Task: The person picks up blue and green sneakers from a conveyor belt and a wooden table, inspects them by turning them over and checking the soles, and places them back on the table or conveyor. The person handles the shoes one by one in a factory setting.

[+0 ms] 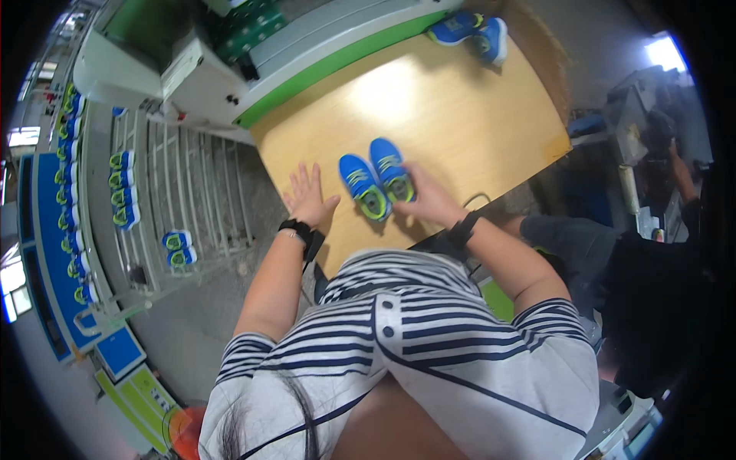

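Two blue sneakers with lime-green linings stand side by side on the wooden tabletop (475, 130), toes pointing away from me. My right hand (428, 198) grips the right sneaker (386, 159) around its heel, thumb and fingers on either side of the opening. The left sneaker (356, 172) stands close against it, with no hand on it. To the left of the pair, my left hand (310, 201) is open with its fingers spread, near the table's left edge and holding nothing.
Another pair of blue sneakers (491, 42) lies at the table's far right corner. A green-edged machine frame (337, 73) borders the far side. On the left stands a metal rack (201, 172) with several blue shoes. A person in dark clothes (652, 299) is close on my right.
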Demonstrator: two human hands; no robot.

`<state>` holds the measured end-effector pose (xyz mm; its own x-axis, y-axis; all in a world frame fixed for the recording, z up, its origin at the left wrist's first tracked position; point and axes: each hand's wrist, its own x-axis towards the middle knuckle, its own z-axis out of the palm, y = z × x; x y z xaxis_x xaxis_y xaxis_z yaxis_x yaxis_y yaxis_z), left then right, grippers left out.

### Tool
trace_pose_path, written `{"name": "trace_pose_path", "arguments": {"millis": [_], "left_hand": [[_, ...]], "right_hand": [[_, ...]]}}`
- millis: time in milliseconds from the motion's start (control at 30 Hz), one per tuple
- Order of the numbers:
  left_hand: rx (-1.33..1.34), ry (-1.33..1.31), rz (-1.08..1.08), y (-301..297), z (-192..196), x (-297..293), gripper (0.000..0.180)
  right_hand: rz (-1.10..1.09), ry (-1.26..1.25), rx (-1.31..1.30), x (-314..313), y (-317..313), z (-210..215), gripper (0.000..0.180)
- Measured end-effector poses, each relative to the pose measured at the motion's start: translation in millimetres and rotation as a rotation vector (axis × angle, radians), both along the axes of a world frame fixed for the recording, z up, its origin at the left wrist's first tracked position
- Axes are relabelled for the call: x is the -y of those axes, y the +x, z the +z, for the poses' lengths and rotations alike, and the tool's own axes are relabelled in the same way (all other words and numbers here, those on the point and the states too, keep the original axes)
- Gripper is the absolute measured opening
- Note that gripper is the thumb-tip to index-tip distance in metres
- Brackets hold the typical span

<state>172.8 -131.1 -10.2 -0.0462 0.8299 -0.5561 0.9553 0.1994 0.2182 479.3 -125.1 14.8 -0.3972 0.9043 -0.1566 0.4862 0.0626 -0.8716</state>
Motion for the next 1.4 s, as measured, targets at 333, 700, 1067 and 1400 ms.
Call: {"name": "trace_pose_path", "arguments": {"millis": [333,700,1067,1400], "left_hand": [[0.012,0.021,-0.008,-1,0,1,0.105],[0.012,0.0,-0.031,-1,4,-1,0.105],[0.028,-0.07,-0.02,0,7,-2,0.103],[0.119,-0.022,-0.052,-18,27,-16,0.103]], "right_hand": [[-0.192,-0.211,-0.063,-18,20,-2,0.037],[-0.059,0.026,0.021,-24,14,7,0.027],[-0.6,0.618,0.314,-176,79,29,0.051],[-0.229,-0.016,0.265,-245,53,24,0.06]]}}
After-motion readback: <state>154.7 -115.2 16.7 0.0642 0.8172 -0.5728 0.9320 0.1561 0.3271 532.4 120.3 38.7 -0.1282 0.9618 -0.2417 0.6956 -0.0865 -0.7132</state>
